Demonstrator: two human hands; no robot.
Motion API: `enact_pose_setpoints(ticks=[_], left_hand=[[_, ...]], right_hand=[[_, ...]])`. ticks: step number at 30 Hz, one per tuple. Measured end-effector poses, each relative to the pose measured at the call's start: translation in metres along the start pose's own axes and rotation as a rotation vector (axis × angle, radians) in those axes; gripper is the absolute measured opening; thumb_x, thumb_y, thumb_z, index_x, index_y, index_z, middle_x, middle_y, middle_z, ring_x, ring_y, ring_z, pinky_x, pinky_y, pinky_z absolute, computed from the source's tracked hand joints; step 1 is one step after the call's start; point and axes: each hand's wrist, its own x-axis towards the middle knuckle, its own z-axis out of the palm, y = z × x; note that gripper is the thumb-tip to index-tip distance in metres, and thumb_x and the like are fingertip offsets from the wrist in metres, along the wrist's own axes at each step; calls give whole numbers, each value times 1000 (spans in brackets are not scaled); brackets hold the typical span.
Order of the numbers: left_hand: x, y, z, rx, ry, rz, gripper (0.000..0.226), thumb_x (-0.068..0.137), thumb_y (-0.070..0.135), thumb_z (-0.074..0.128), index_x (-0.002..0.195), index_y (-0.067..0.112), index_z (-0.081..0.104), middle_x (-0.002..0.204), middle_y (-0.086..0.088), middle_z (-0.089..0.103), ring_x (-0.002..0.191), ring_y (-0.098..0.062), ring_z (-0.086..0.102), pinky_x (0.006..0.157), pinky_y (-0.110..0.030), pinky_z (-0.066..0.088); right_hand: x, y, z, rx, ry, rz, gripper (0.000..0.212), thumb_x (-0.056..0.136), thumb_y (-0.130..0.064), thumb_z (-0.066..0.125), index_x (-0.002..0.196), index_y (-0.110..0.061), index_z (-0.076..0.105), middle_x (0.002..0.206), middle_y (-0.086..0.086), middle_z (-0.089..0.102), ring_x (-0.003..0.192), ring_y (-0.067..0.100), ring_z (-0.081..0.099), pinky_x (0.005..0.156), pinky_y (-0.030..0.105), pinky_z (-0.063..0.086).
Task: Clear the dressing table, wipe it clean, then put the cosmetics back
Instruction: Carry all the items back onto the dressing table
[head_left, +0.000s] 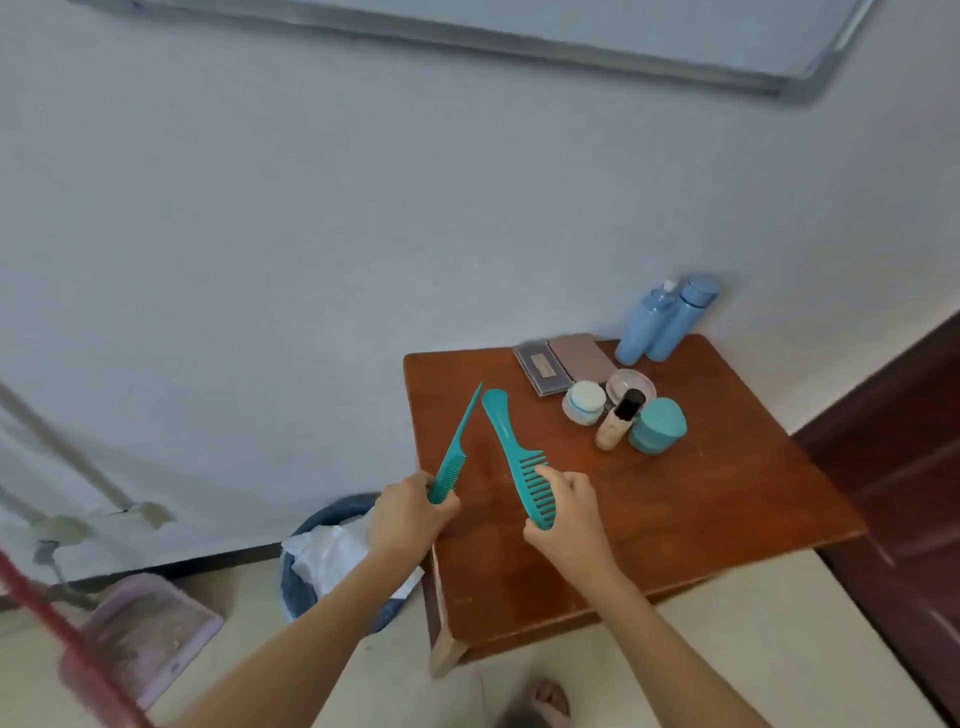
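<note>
- My left hand (410, 512) grips the tail comb (452, 462), my right hand (569, 512) the wide-tooth comb (519, 457) — both just below frame centre, over the dressing table (701, 519).
- I'd steer those long handles away from the cosmetics (657, 426), right of centre — they look easily toppled.

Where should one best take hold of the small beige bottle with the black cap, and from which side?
Pinch the beige bottle at its black cap, from above. It stands upright between the white jar and the teal jar, close to both, with the glass dish behind, so its sides are probably hard to reach.
</note>
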Motion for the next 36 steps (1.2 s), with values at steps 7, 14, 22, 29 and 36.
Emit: enact_pose_setpoints(ticks=[7, 14, 22, 29, 36], left_hand=[[-41, -9, -2, 61, -193, 221, 24, 88, 32, 55, 103, 13, 59, 89, 1, 64, 69, -9, 57, 55, -14, 43], [-101, -2, 35, 192, -442, 421, 21, 89, 35, 54, 103, 19, 57, 97, 5, 61, 71, -3, 53, 61, -13, 44], [-230, 21, 79, 320, -571, 720, 27, 88, 34, 51, 103, 13, 57, 92, 0, 64, 69, -12, 60, 58, -21, 49], [-382, 8, 104, 334, -611, 926, 25, 86, 30, 55, 95, 7, 59, 79, -4, 61, 70, -20, 59, 62, -29, 46], [-535, -4, 130, 326, -738, 1048, 19, 83, 24, 58, 84, 5, 59, 78, -14, 66, 67, -26, 54, 62, -32, 38]], right_hand=[[-89, 1, 2, -48, 101, 240, 62, 76, -14, 64, 133, -17, 38, 112, -2, 32, 114, 17, 39, 92, 10, 29], [-174, 12, -11, -40, 198, 435, 65, 74, -12, 64, 133, -17, 38, 113, -2, 31, 114, 16, 41, 93, 13, 35], [-349, 36, -34, -28, 441, 714, 63, 77, -11, 62, 134, -19, 36, 119, 4, 34, 110, 16, 41, 83, 9, 32], [-539, 37, -28, 29, 663, 868, 61, 78, -9, 62, 133, -19, 37, 117, 4, 34, 108, 16, 43, 80, 12, 38], [-721, 24, -5, 81, 843, 1111, 61, 76, -7, 64, 132, -17, 40, 122, 8, 37, 109, 20, 46, 87, 20, 46]])
